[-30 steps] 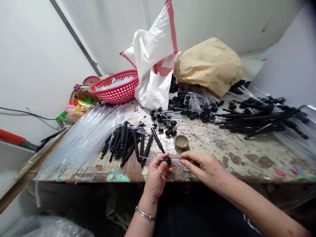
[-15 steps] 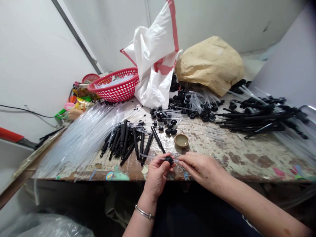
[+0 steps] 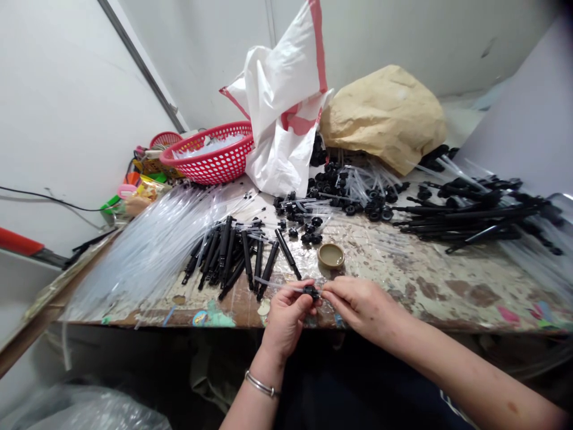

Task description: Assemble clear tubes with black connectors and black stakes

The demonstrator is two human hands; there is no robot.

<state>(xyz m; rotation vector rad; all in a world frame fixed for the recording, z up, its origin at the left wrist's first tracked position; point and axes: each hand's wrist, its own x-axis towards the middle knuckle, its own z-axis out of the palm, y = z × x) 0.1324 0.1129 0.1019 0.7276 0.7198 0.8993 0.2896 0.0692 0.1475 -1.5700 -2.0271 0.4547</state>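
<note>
Between thumb and fingers, my left hand (image 3: 290,310) grips a small black plastic fitting (image 3: 310,291). A thin clear plastic tube (image 3: 273,284) sticks out from the fitting to the left, over the bench. My right hand (image 3: 353,301) pinches at the fitting's right side, where a short bit of clear tube shows between the fingertips and the fitting. The pinched end itself is hidden by the fingers. Just beyond the hands stands a small brown bowl (image 3: 331,256) with liquid in it. A black plastic cylinder (image 3: 287,254) lies close to my left fingertips.
Several black cylinders (image 3: 222,251) and a fan of long clear tubes (image 3: 147,251) lie to the left. Black fittings (image 3: 329,185) are heaped behind, near a white sack (image 3: 282,119), a red basket (image 3: 210,170) and brown paper (image 3: 385,116). Long black rods (image 3: 483,218) lie right.
The right fingertips have come closer to the black fitting, and less tube shows between them. The fitting sits slightly further right; the left hand keeps its grip.
</note>
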